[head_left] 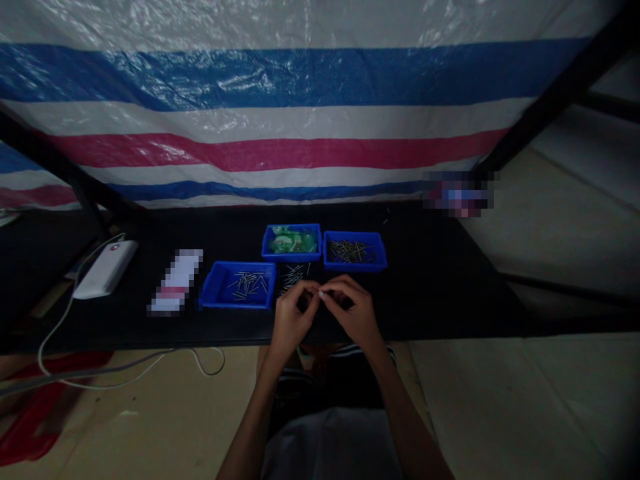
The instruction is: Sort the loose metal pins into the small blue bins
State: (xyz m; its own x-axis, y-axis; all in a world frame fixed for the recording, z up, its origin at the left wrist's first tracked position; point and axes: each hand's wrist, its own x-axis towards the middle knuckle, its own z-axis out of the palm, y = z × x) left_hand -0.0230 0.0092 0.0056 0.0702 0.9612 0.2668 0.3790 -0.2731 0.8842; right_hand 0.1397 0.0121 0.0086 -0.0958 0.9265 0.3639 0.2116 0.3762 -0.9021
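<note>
Above the front part of the black table, my left hand (295, 313) and my right hand (353, 310) meet fingertip to fingertip, both closed in a pinch. A tiny whitish piece (321, 293) shows where the fingertips join; its kind is too small to make out. Just beyond my left hand lies a loose pile of thin silvery pins (294, 275). To the left, a blue bin (213, 297) holds more silvery pins. Behind the hands, one blue bin (265, 248) contains green and whitish pieces, and another blue bin (381, 259) contains darker, brassy pins.
On the black table (440, 293), a white power bank-like box (107, 267) with a cable and a blurred flat item (176, 283) lie left. A striped plastic sheet (300, 153) hangs behind. Dark frame bars (550, 100) slope at both sides.
</note>
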